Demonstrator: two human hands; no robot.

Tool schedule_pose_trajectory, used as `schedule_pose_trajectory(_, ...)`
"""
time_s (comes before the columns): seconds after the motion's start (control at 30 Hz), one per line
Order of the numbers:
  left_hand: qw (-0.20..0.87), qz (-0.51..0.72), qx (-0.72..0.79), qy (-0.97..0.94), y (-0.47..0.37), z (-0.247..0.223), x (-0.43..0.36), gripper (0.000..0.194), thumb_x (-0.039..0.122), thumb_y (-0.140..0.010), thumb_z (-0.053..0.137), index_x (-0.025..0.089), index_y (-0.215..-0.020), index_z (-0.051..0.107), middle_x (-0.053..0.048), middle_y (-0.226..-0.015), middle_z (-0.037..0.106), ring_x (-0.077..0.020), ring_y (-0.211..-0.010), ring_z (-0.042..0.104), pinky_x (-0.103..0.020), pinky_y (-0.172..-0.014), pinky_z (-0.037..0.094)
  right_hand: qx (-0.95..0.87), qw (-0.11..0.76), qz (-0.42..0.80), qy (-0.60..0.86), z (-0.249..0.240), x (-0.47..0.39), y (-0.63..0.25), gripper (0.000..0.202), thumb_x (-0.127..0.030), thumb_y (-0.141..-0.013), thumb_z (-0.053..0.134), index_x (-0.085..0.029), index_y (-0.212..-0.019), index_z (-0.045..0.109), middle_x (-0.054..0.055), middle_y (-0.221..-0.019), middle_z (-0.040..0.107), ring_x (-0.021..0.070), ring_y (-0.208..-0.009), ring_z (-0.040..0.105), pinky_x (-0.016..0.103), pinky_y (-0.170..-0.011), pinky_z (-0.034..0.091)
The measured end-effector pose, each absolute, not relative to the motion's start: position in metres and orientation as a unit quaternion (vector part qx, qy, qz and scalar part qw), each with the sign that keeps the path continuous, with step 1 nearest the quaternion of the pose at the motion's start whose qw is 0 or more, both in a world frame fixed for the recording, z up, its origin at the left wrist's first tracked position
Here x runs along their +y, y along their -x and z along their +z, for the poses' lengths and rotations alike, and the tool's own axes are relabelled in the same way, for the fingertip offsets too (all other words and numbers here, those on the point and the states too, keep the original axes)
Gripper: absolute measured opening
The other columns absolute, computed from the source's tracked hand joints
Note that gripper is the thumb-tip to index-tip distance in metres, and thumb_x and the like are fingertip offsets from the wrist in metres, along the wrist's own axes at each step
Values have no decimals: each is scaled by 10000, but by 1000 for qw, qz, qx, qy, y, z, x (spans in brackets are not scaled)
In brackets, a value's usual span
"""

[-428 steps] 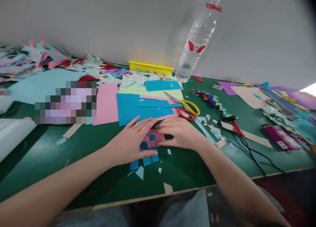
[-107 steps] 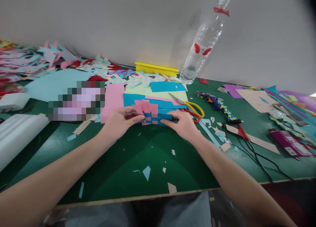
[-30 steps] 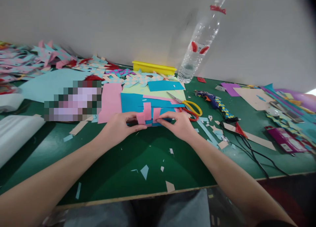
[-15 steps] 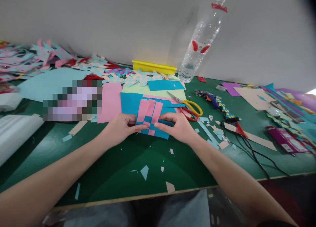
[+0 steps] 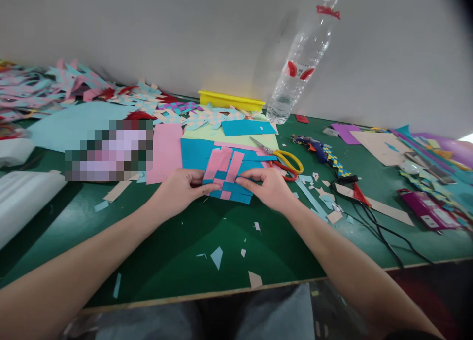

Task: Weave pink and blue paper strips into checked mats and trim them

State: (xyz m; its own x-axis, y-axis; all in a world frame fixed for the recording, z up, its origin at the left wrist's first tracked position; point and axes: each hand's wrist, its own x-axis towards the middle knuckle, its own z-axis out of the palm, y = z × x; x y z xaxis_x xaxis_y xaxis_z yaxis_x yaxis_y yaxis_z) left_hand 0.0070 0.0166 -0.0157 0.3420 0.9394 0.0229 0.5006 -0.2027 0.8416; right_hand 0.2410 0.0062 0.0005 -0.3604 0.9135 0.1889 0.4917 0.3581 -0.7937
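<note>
Between my hands is a piece of woven paper (image 5: 228,188), blue strips crossed with pink ones that stick up at its far side. My left hand (image 5: 186,187) pinches its left edge, thumb on top and fingers behind. At the right edge, my right hand (image 5: 264,185) grips a blue strip between thumb and fingers. Behind the weave lies a blue paper sheet (image 5: 194,153), and a pink sheet (image 5: 166,148) is to its left. Scissors (image 5: 286,160) with yellow and red handles rest just beyond my right hand.
A tilted water bottle (image 5: 295,69) leans at the wall beside a yellow tray (image 5: 231,101). A glue gun (image 5: 318,148) with a cord, a purple box (image 5: 428,209) and paper scraps lie right. Woven paper pieces (image 5: 74,84) pile up at far left.
My right thumb has shifted slightly right, toward the edge of the weave. The blue strips at the near side now lie flatter and straighter.
</note>
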Motion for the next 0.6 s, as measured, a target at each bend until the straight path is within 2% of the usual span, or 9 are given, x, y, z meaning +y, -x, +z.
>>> schedule_pose_trajectory(0.1,414,279,501,-707,-8,-14,16,325,508,-747,697,206,-864,721,-8,-771,757,-197,-694,689,-271,-594,532,-758,312,332,466,2,6,-242,239,-423,-860,621,-227,-875,758,29,-877,755,189,-795,700,316,-712,557)
schedule_pose_trajectory(0.17,412,277,514,-700,-9,-13,16,365,525,-730,701,202,-899,725,-26,-810,771,-221,-739,705,-296,-640,554,-759,305,337,466,3,6,-242,244,-430,-855,625,-227,-866,759,24,-862,755,189,-780,698,306,-690,551)
schedule_pose_trajectory(0.33,403,273,520,-702,-8,-12,15,373,545,-718,687,198,-850,728,-35,-803,769,-238,-734,702,-311,-633,551,-759,285,355,465,3,7,-245,267,-452,-844,631,-214,-838,750,22,-815,746,190,-761,693,301,-675,546)
schedule_pose_trajectory(0.4,393,269,509,-717,-8,-13,15,368,551,-734,672,194,-815,720,-25,-736,750,-223,-678,682,-290,-569,518,-756,290,360,463,3,7,-245,272,-457,-819,658,-202,-873,739,38,-871,747,199,-819,698,314,-736,556)
schedule_pose_trajectory(0.5,367,268,500,-737,-10,-15,14,384,563,-748,656,181,-709,673,-4,-616,688,-191,-589,633,-254,-494,443,-742,331,389,435,4,5,-243,341,-421,-762,725,-192,-1013,703,62,-1061,724,215,-996,677,342,-897,535)
schedule_pose_trajectory(0.6,309,277,493,-765,-13,-16,12,429,567,-770,631,181,-586,592,24,-513,597,-150,-492,559,-236,-454,371,-717,367,420,417,6,-1,-237,297,-393,-768,722,-182,-974,692,60,-1034,727,206,-972,683,335,-876,545)
